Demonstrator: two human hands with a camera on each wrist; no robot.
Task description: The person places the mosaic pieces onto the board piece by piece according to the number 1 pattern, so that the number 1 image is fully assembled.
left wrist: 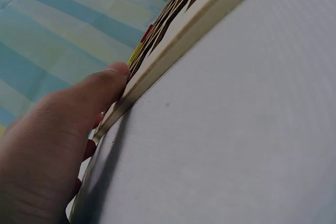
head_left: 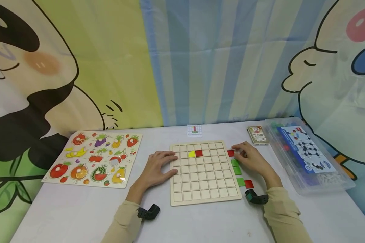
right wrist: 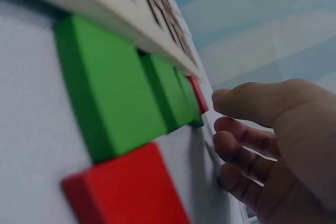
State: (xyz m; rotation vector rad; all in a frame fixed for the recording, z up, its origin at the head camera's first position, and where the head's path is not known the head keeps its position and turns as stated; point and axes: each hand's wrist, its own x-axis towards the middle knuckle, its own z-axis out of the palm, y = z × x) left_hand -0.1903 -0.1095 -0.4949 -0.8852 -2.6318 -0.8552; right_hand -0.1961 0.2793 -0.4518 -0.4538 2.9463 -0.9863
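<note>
A square wooden grid board (head_left: 205, 176) lies on the table, with a yellow piece (head_left: 191, 154) and a red square tile (head_left: 199, 153) side by side in an upper row. My left hand (head_left: 156, 167) rests at the board's left edge, its thumb on the rim in the left wrist view. Beyond the board's right edge, my right hand (head_left: 251, 159) has loosely bent fingers close to another red tile (head_left: 230, 153); no tile shows between thumb and fingers in the right wrist view. Green tiles (right wrist: 113, 87) and one more red tile (right wrist: 134, 187) lie nearer me along that edge.
A small pattern card (head_left: 194, 130) lies behind the board. To the left is a fruit picture board (head_left: 92, 160). At the right stand a small card box (head_left: 257, 135) and a clear plastic case (head_left: 307, 185) with a blue booklet (head_left: 307, 149). A printed curtain (head_left: 219, 60) hangs behind.
</note>
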